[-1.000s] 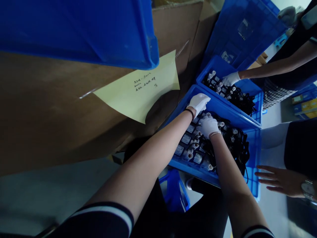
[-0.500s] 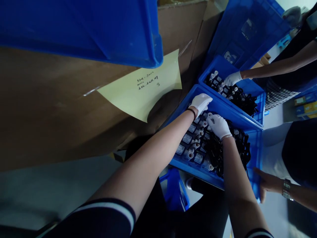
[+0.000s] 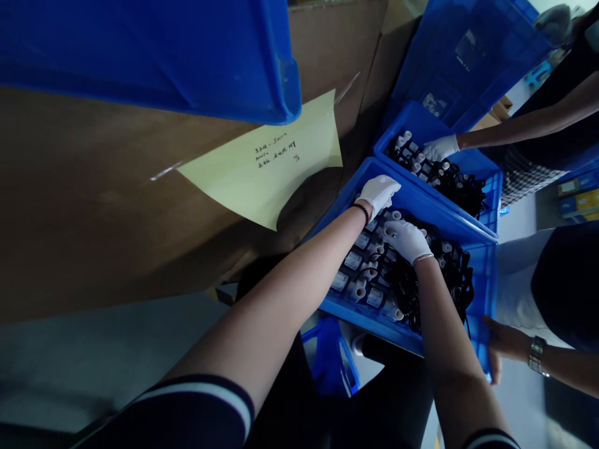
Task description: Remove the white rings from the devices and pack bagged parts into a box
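My left hand (image 3: 379, 192), in a white glove, is at the far left part of a blue plastic crate (image 3: 484, 280). Its fingers are curled, and whatever they grip is hidden. Close by, my gloved right hand (image 3: 406, 240) has its thumb and fingers closed on the white spout of a small black device that looks like a pump. Rows of similar devices (image 3: 359, 290) with white spouts and pale labels fill the crate's near left side. Black cords (image 3: 407, 290) lie bundled to their right.
A second blue crate (image 3: 491, 187) of similar devices stands behind, with a co-worker's gloved hand (image 3: 440, 148) in it. Another person's hand (image 3: 508, 343) touches my crate's right edge. A cardboard surface with a yellow handwritten sheet (image 3: 266, 165) rises at left, below a blue bin (image 3: 187, 56).
My right hand has shifted slightly left and nearer, from one white spout to the neighbouring one. My left hand stays nearly in place.
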### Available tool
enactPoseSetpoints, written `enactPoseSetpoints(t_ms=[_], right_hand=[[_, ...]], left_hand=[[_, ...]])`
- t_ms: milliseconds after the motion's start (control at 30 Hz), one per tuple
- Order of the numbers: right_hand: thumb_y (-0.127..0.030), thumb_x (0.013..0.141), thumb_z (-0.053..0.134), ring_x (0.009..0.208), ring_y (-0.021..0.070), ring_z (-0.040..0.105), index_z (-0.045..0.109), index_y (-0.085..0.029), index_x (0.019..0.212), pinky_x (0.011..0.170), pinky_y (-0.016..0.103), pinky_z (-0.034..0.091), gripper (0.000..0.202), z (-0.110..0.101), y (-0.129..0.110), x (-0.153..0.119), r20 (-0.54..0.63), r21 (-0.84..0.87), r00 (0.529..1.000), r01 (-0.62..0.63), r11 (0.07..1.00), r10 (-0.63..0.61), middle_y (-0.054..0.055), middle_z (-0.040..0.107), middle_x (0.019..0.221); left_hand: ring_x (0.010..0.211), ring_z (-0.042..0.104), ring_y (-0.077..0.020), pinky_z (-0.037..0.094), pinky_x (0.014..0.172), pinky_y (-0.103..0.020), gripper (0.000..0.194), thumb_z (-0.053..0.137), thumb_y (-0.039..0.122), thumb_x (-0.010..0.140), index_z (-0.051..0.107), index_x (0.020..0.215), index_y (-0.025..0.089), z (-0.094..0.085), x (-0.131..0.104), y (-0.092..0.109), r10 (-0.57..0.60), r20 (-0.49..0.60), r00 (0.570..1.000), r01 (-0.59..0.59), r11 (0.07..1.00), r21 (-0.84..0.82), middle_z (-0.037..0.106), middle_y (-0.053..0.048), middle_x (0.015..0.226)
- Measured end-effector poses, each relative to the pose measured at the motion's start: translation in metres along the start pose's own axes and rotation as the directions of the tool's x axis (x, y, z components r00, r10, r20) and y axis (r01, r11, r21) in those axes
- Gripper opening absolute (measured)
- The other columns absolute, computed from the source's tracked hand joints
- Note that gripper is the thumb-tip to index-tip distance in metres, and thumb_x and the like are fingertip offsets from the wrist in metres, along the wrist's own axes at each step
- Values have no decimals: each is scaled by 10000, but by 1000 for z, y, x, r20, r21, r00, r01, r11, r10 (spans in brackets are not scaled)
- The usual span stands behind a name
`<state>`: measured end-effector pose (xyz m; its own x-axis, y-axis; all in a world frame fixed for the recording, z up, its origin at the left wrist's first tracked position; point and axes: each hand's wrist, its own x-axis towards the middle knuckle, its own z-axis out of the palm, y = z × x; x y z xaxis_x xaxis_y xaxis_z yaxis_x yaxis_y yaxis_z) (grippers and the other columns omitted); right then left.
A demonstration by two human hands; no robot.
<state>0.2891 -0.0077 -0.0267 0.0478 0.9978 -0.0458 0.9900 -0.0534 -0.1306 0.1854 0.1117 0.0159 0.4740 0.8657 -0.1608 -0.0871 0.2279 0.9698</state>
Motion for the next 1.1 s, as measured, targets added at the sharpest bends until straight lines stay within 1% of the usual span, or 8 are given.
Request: enactPoseSetpoints(t_ms=[300, 467, 533, 667, 733, 833, 1000, 1100], right_hand=[[-276, 942, 514, 1050, 197, 620, 638, -253, 1186, 870, 278, 451, 274, 1, -2, 3, 5, 23, 1000, 27, 999, -27, 44, 683, 1158], [-648, 843, 555, 926, 275, 661, 676, -204, 1028, 814, 379, 485, 496, -9, -6, 3, 84, -54, 959, -267, 962, 271, 113, 706, 1004], [-698, 819, 534, 925, 292, 664, 673, -194, 1058, 826, 411, 489, 575, -11, -5, 0, 93, -39, 937, -334, 942, 336, 120, 709, 997], [-366, 859, 565, 1067, 237, 636, 459, -270, 1427, 886, 336, 483, 586, -11, 1, -7, 35, 115, 989, -144, 983, 141, 76, 668, 1212], [-241, 845, 516, 1068, 244, 639, 434, -302, 1449, 890, 347, 482, 613, -11, 3, -8, 74, 102, 987, -146, 984, 139, 71, 668, 1221], [-258, 850, 465, 1018, 295, 656, 556, -283, 1338, 865, 410, 494, 498, -12, 5, -9, 124, 62, 941, -324, 944, 315, 91, 703, 1125], [-154, 805, 460, 1102, 237, 623, 467, -277, 1421, 934, 346, 468, 629, -15, 5, -10, 108, 167, 975, -210, 963, 193, 61, 666, 1230], [-195, 845, 436, 1045, 268, 640, 572, -238, 1301, 904, 380, 477, 478, -15, 3, -9, 129, 143, 951, -297, 944, 280, 86, 699, 1130]], left_hand=[[500, 455, -82, 383, 476, -214, 85, 630, 246, 767, 583, 771, 175, 0, 2, -4, 8, -11, 1000, -7, 1000, 16, 518, 9, 654], [508, 481, -87, 384, 474, -207, 104, 654, 253, 748, 586, 768, 177, 0, 4, -5, 6, -22, 1000, -6, 1000, 10, 538, 3, 654], [483, 471, -84, 369, 455, -207, 111, 658, 254, 743, 577, 757, 179, 0, 5, -6, 2, -20, 1000, -2, 1000, 4, 529, 7, 638], [465, 460, -83, 357, 441, -209, 111, 654, 252, 745, 569, 753, 181, -1, 7, -7, 11, -13, 1000, -11, 1000, 1, 519, 9, 627], [473, 468, -85, 366, 447, -211, 110, 652, 260, 747, 578, 763, 180, -1, 7, -7, 15, -12, 1000, -15, 1000, 17, 526, 5, 637], [484, 482, -89, 383, 458, -216, 120, 657, 271, 742, 583, 767, 180, -2, 7, -7, 9, -15, 1000, -8, 1000, 24, 535, 3, 650], [517, 499, -90, 402, 482, -205, 124, 658, 270, 736, 586, 776, 177, -2, 11, -11, 21, -8, 1000, -21, 1000, 21, 538, 6, 658], [538, 516, -97, 419, 498, -208, 125, 646, 281, 748, 592, 787, 176, -3, 13, -14, 29, -9, 1000, -28, 999, 27, 548, 1, 670]])
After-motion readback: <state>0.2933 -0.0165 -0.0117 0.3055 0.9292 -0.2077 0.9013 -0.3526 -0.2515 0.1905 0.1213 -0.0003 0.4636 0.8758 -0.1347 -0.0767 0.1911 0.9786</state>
